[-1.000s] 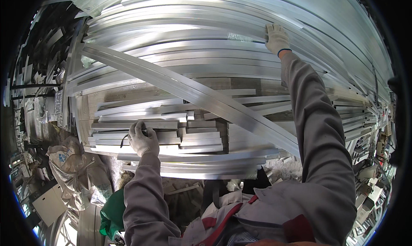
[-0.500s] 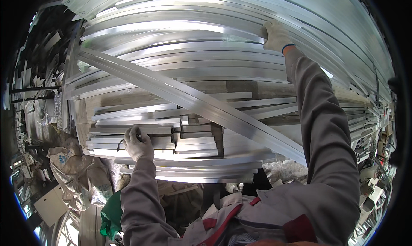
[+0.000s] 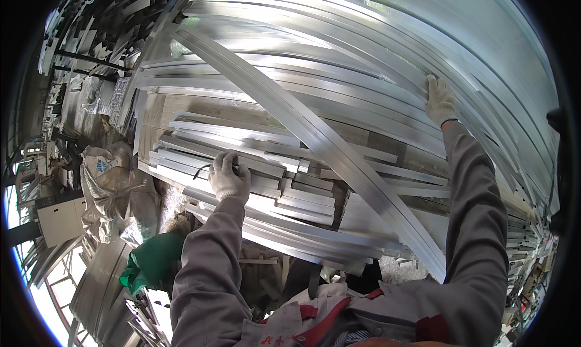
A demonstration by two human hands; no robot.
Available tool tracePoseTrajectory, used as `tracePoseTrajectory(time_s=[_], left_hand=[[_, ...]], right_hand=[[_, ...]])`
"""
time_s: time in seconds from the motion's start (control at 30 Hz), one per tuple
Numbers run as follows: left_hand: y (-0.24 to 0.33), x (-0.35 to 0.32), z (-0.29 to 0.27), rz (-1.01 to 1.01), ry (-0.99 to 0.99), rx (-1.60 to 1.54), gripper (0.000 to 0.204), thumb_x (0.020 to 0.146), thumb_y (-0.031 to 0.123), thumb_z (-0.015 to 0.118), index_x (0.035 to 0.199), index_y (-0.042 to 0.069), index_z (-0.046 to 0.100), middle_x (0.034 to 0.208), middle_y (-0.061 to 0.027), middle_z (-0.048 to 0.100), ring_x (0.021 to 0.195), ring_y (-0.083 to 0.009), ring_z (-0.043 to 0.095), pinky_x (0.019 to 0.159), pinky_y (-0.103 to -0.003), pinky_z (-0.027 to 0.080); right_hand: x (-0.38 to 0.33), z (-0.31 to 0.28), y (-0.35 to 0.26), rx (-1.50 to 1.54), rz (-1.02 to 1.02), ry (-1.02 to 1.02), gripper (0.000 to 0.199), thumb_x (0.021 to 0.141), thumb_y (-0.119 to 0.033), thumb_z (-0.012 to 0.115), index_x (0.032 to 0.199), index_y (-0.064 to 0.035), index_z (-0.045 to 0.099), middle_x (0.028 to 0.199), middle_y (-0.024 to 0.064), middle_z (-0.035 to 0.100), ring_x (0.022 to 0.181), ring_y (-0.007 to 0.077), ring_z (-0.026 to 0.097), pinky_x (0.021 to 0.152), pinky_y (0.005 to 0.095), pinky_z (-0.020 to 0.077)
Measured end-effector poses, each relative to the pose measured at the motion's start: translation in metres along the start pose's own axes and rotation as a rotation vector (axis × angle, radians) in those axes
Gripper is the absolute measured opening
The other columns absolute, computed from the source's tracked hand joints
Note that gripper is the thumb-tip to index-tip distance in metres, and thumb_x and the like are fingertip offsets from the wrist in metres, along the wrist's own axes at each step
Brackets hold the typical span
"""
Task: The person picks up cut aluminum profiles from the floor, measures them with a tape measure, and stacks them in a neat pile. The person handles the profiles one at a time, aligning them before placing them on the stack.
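Observation:
My left hand (image 3: 230, 176), in a pale work glove, is closed over the stack of short aluminium profiles (image 3: 251, 182). A thin dark curved piece sticks out beside its fingers; I cannot make out what it belongs to. Farther off to the right, my gloved right hand (image 3: 440, 100) has its fingers round the edge of a long aluminium profile (image 3: 357, 53) lying among others. Between my two hands a long pair of profiles (image 3: 302, 120) lies slantwise across the rest, from the far left to the near right.
More long profiles (image 3: 290, 241) lie along the near edge. Whitish sacks (image 3: 112, 183) and a green bag (image 3: 154, 262) are at the left, near a pale box (image 3: 62, 219). Offcuts fill racks (image 3: 91, 35) at the far left. Wide metal lengths spread over the far right.
The whole view has turned, so the profiles now slope down to the right. Both hands appear farther right and the right one lower. The left hand stays over the short stack.

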State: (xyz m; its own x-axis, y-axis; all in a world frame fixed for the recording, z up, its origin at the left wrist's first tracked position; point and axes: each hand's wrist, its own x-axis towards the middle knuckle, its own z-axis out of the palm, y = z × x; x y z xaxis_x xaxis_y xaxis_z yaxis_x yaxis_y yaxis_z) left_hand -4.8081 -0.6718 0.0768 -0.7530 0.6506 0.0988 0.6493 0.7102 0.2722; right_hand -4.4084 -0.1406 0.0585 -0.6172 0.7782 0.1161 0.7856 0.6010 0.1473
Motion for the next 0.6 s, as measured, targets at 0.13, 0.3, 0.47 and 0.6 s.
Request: tracePoseTrajectory(time_s=[0.13, 0.3, 0.47, 0.6], left_hand=[[-0.002, 0.000, 0.003, -0.008, 0.025, -0.013, 0.036, 0.091, 0.022, 0.074, 0.126, 0.020, 0.074, 0.138, -0.0037, 0.068, 0.129, -0.0358, 0.060, 0.115, -0.051, 0.048], [-0.002, 0.000, 0.002, -0.043, -0.008, -0.001, 0.037, 0.092, 0.028, 0.073, 0.128, 0.020, 0.075, 0.143, -0.0047, 0.067, 0.135, -0.0351, 0.059, 0.119, -0.050, 0.046], [0.001, 0.000, -0.002, -0.071, -0.040, -0.014, 0.038, 0.092, 0.030, 0.073, 0.129, 0.020, 0.075, 0.146, -0.0050, 0.065, 0.136, -0.0350, 0.058, 0.120, -0.051, 0.044], [0.003, 0.000, -0.006, -0.084, -0.061, -0.006, 0.040, 0.093, 0.033, 0.073, 0.131, 0.019, 0.075, 0.148, -0.0048, 0.064, 0.138, -0.0346, 0.056, 0.122, -0.051, 0.042]], right_hand=[[-0.011, -0.009, -0.009, 0.037, -0.011, -0.020, 0.054, 0.093, -0.012, 0.074, 0.142, -0.0179, 0.051, 0.130, 0.0162, 0.063, 0.123, 0.0398, 0.063, 0.104, 0.0550, 0.0497], [-0.033, -0.063, -0.029, 0.182, 0.062, -0.307, 0.056, 0.087, -0.010, 0.077, 0.139, -0.0145, 0.055, 0.126, 0.0177, 0.067, 0.124, 0.0394, 0.065, 0.108, 0.0512, 0.0504], [-0.095, -0.134, -0.067, 0.456, 0.170, -0.401, 0.074, 0.078, -0.014, 0.088, 0.145, -0.0113, 0.057, 0.123, 0.0169, 0.069, 0.122, 0.0382, 0.065, 0.108, 0.0493, 0.0518], [-0.165, -0.172, -0.096, 0.438, 0.193, -0.385, 0.091, 0.072, -0.018, 0.095, 0.153, -0.0098, 0.053, 0.130, 0.0163, 0.067, 0.127, 0.0382, 0.063, 0.109, 0.0492, 0.0515]])
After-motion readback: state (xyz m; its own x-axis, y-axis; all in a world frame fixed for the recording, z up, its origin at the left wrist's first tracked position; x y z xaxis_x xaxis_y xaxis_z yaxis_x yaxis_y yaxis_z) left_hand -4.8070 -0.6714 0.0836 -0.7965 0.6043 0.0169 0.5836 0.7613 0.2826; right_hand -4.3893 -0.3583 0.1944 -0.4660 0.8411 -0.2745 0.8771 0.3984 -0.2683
